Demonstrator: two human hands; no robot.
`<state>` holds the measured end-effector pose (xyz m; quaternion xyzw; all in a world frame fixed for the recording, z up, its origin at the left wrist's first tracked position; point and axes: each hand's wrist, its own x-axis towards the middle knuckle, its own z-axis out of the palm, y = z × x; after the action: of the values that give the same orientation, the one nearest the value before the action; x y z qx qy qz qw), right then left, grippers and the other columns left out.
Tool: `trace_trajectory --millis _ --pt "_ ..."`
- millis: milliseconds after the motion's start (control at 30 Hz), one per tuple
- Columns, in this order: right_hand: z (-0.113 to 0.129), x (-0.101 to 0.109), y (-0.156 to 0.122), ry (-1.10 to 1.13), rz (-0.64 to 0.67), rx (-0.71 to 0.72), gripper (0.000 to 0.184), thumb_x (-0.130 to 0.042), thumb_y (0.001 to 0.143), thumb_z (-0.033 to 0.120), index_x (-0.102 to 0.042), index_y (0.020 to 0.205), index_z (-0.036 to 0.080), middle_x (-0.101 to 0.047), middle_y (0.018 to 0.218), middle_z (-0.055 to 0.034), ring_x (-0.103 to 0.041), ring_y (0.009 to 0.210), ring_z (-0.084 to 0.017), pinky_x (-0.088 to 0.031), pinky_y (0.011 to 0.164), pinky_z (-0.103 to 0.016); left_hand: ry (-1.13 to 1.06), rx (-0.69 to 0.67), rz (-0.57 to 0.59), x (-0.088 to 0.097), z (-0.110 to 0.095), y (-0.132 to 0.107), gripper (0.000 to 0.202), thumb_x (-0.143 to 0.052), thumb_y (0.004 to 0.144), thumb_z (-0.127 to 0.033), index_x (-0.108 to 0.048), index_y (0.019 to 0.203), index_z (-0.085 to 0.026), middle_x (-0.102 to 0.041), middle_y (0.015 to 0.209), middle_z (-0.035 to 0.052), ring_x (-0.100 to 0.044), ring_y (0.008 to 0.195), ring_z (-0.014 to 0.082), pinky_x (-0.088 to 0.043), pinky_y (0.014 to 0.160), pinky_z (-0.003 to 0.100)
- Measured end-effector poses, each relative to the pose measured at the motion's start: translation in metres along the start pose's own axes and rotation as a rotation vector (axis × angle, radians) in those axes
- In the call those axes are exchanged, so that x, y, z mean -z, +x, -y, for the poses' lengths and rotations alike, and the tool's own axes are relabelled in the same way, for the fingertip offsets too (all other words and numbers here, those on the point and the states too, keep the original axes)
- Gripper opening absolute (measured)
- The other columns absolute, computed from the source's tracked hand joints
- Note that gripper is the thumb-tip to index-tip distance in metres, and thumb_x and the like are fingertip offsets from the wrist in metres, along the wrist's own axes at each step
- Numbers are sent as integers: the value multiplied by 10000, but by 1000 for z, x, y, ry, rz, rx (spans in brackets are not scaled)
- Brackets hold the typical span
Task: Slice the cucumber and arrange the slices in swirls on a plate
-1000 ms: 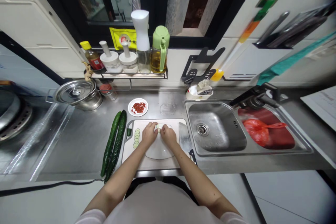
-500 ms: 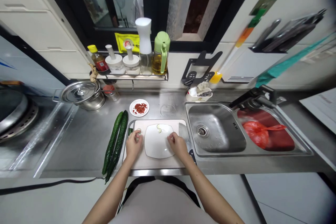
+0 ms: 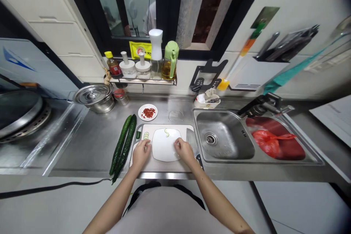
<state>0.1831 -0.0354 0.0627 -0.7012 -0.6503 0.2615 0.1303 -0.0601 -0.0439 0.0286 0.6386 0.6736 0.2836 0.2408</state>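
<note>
Now left fingers curl by cucumber slices, right fingers by plate, grip unclear.

Two bare forearms stretched forward, angled inward, bare left hand curled, bare right hand apart from it, likewise curled

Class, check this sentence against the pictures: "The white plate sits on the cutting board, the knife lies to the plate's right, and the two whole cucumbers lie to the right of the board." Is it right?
Not quite: the two whole cucumbers lie to the left of the cutting board, as the head view shows. The white plate and knife are placed as stated.
</note>
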Motion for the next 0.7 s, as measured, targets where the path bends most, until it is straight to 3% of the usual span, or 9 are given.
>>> trace_trajectory --millis 100,333,700 --pt "7 -1 -3 22 23 59 183 -458 893 306 -612 895 208 -573 635 10 -497 609 -136 -255 565 -219 46 71 -29 3 -2 6 236 -518 836 -282 -658 1011 -206 -660 923 52 -598 769 174 -438 726 271" --pt "7 -7 -33 97 82 117 230 -422 901 348 -599 859 207 -551 606 16 -497 580 -139 -280 568 -221 170 349 40 11 35 -14 218 -538 828 -297 -629 1000 -199 -642 882 46 -608 809 195 -395 688 265" --pt "4 -12 -41 82 102 122 243 -413 900 364 -595 852 211 -576 620 10 -520 590 -143 -290 566 -223 226 367 69 -5 27 -12 193 -564 819 -338 -609 943 -196 -630 889 47 -587 789 196 -369 665 264"
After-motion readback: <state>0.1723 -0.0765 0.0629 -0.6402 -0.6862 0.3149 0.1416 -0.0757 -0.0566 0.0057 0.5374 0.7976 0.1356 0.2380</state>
